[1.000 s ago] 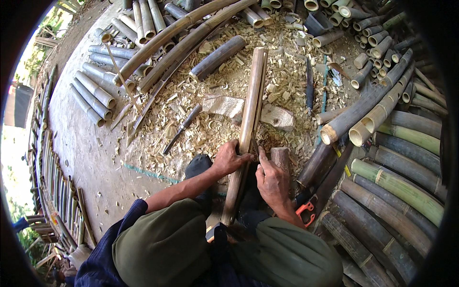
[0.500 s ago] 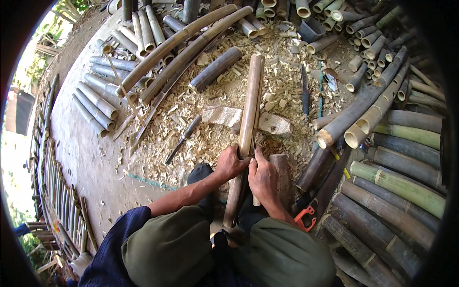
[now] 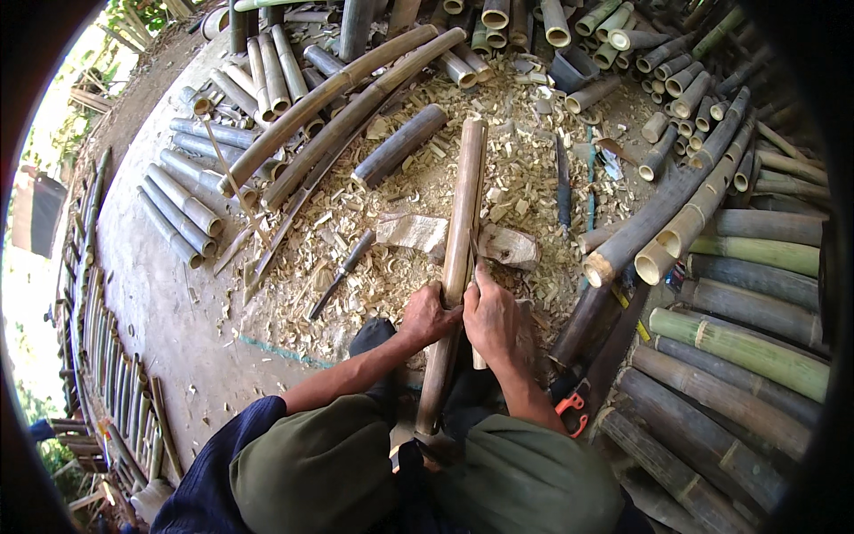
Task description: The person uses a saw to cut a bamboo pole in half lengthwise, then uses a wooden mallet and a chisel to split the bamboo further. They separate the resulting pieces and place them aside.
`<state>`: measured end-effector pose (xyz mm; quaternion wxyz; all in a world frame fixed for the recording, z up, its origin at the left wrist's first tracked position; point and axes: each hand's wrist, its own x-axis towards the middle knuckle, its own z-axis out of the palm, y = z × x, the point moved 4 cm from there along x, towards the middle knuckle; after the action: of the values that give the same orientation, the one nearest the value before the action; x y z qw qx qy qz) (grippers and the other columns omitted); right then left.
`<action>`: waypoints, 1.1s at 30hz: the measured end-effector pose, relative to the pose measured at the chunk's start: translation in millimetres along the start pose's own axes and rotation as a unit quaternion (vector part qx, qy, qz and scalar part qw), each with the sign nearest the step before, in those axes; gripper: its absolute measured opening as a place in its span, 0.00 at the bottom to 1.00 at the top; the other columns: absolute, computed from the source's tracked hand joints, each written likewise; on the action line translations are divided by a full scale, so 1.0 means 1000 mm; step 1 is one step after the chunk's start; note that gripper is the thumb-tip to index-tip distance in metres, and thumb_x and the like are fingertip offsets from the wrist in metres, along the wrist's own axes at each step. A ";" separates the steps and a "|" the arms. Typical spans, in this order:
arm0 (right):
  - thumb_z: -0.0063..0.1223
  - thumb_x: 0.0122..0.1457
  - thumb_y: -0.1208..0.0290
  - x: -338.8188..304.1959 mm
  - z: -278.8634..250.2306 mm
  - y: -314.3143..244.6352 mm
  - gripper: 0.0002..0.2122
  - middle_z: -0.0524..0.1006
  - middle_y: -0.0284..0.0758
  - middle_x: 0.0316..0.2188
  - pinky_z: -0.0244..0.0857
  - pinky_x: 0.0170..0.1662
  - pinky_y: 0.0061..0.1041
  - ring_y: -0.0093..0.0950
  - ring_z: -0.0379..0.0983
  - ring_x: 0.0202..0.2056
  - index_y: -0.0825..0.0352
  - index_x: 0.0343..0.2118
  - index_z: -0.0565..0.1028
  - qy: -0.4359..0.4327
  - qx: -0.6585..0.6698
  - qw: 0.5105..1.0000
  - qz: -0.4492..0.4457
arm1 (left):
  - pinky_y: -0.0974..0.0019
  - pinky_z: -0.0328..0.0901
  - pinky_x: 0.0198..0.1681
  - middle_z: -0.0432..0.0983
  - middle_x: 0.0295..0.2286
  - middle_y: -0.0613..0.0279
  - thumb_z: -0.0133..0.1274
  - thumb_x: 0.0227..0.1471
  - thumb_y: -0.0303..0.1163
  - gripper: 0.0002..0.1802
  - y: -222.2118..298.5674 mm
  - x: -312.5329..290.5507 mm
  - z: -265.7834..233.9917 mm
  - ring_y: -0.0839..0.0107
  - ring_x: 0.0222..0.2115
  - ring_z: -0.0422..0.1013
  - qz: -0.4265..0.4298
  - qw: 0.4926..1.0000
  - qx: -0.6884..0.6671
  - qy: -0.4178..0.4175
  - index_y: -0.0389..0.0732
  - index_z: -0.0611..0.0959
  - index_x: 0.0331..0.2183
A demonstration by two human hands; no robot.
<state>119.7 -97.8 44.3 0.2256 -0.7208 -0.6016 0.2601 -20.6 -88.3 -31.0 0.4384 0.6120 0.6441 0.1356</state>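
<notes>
A split brown bamboo pole (image 3: 460, 214) points away from me between my knees, its far part resting across a pale wood block (image 3: 412, 233). My left hand (image 3: 431, 314) is closed around the pole's middle. Beside it, against the pole's right edge, my right hand (image 3: 492, 313) is closed on a knife; only a narrow blade (image 3: 474, 244) shows and the handle is hidden in the fingers. Left of the block, another knife (image 3: 342, 274) with a dark handle lies on the wood chips (image 3: 382, 276).
A dark long-bladed tool (image 3: 563, 187) lies beyond the block to the right. An orange-handled saw (image 3: 572, 409) is by my right knee. Stacked bamboo (image 3: 738, 356) crowds the right side. Cut tubes (image 3: 182, 209) lie at left, near long curved poles (image 3: 347, 133).
My right hand has slid forward along the pole's edge, bringing the blade farther from me. My left hand keeps its hold. The whole view has shifted slightly.
</notes>
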 end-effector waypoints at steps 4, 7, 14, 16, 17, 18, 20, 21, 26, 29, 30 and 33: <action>0.48 0.65 0.68 0.023 0.004 -0.002 0.22 0.79 0.53 0.26 0.73 0.37 0.48 0.52 0.80 0.31 0.69 0.62 0.71 0.004 -0.011 1.000 0.011 | 0.47 0.72 0.37 0.81 0.27 0.37 0.69 0.43 0.49 0.28 -0.002 -0.001 -0.002 0.43 0.32 0.80 0.004 1.000 0.015 0.006 0.31 0.81 0.31; 0.47 0.66 0.69 0.055 0.004 -0.011 0.21 0.81 0.50 0.26 0.75 0.36 0.46 0.50 0.81 0.29 0.71 0.60 0.72 0.021 -0.021 1.000 -0.008 | 0.47 0.72 0.37 0.81 0.27 0.38 0.69 0.43 0.49 0.29 -0.009 0.000 -0.002 0.44 0.32 0.80 0.010 1.000 0.000 -0.004 0.31 0.81 0.32; 0.45 0.66 0.74 0.176 -0.002 -0.020 0.13 0.78 0.41 0.23 0.64 0.14 0.31 0.24 0.70 0.17 0.73 0.48 0.78 0.003 0.054 0.998 0.033 | 0.45 0.72 0.39 0.79 0.29 0.35 0.69 0.44 0.50 0.30 -0.007 0.000 -0.007 0.41 0.34 0.78 0.007 1.000 -0.004 -0.028 0.30 0.79 0.32; 0.45 0.65 0.74 0.194 -0.020 -0.022 0.16 0.80 0.40 0.25 0.64 0.17 0.29 0.23 0.71 0.18 0.75 0.52 0.77 0.023 0.068 0.995 0.062 | 0.45 0.72 0.39 0.79 0.29 0.35 0.69 0.44 0.51 0.31 -0.001 0.000 -0.002 0.41 0.33 0.78 0.017 0.999 0.001 -0.028 0.30 0.79 0.32; 0.45 0.66 0.73 0.202 -0.025 -0.019 0.18 0.80 0.40 0.25 0.66 0.18 0.29 0.24 0.72 0.19 0.75 0.55 0.75 0.044 0.055 0.996 0.050 | 0.46 0.72 0.38 0.80 0.28 0.37 0.70 0.44 0.50 0.30 0.002 0.002 0.001 0.42 0.32 0.78 0.022 0.999 0.004 -0.026 0.31 0.80 0.32; 0.44 0.66 0.73 0.204 -0.026 -0.024 0.19 0.79 0.40 0.24 0.67 0.19 0.29 0.24 0.73 0.19 0.74 0.58 0.74 0.057 0.043 0.997 0.036 | 0.48 0.72 0.37 0.80 0.27 0.40 0.70 0.45 0.51 0.30 -0.003 0.002 0.001 0.47 0.30 0.79 0.020 0.999 -0.009 -0.032 0.31 0.81 0.34; 0.42 0.66 0.73 0.189 -0.026 -0.020 0.22 0.80 0.40 0.25 0.70 0.20 0.29 0.25 0.76 0.21 0.73 0.62 0.70 0.022 0.193 0.980 0.048 | 0.52 0.73 0.36 0.82 0.26 0.45 0.71 0.45 0.51 0.31 -0.015 0.004 -0.001 0.55 0.28 0.80 0.017 0.998 -0.036 -0.048 0.31 0.83 0.36; 0.42 0.66 0.74 0.172 -0.029 -0.017 0.23 0.80 0.41 0.26 0.71 0.21 0.29 0.26 0.77 0.22 0.72 0.64 0.68 0.003 0.264 0.963 0.057 | 0.57 0.74 0.36 0.84 0.28 0.49 0.72 0.46 0.50 0.32 -0.015 0.005 -0.005 0.63 0.28 0.80 0.019 0.990 -0.096 -0.101 0.31 0.84 0.40; 0.42 0.68 0.70 0.020 -0.028 0.009 0.11 0.80 0.39 0.25 0.75 0.23 0.26 0.26 0.78 0.20 0.70 0.47 0.72 -0.057 0.459 0.877 0.126 | 0.61 0.72 0.40 0.85 0.32 0.55 0.72 0.48 0.44 0.28 -0.035 0.009 0.009 0.69 0.33 0.79 0.031 0.946 -0.283 -0.152 0.31 0.84 0.42; 0.41 0.68 0.71 -0.031 -0.007 0.023 0.13 0.79 0.39 0.24 0.74 0.20 0.25 0.26 0.77 0.18 0.71 0.50 0.72 -0.088 0.457 0.872 0.151 | 0.56 0.73 0.41 0.84 0.32 0.50 0.73 0.45 0.45 0.31 -0.026 0.003 0.000 0.64 0.33 0.80 -0.013 0.968 -0.211 -0.137 0.30 0.84 0.42; 0.41 0.68 0.71 -0.038 -0.005 0.023 0.13 0.79 0.39 0.24 0.73 0.21 0.25 0.26 0.77 0.18 0.71 0.50 0.72 -0.095 0.455 0.872 0.152 | 0.57 0.73 0.39 0.84 0.32 0.50 0.73 0.45 0.44 0.30 -0.024 0.002 0.001 0.65 0.32 0.80 -0.002 0.978 -0.179 -0.108 0.31 0.84 0.42; 0.40 0.68 0.73 -0.051 0.002 0.023 0.06 0.78 0.40 0.24 0.70 0.21 0.25 0.26 0.76 0.18 0.70 0.41 0.69 -0.110 0.459 0.859 0.197 | 0.55 0.74 0.37 0.84 0.31 0.46 0.73 0.42 0.45 0.30 -0.019 -0.003 0.002 0.60 0.30 0.81 0.014 0.997 -0.076 -0.031 0.32 0.84 0.40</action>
<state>128.4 -152.4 33.3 0.4075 -0.6052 -0.2806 0.6236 -31.6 -95.9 -44.4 0.5009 0.5900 0.6096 0.1713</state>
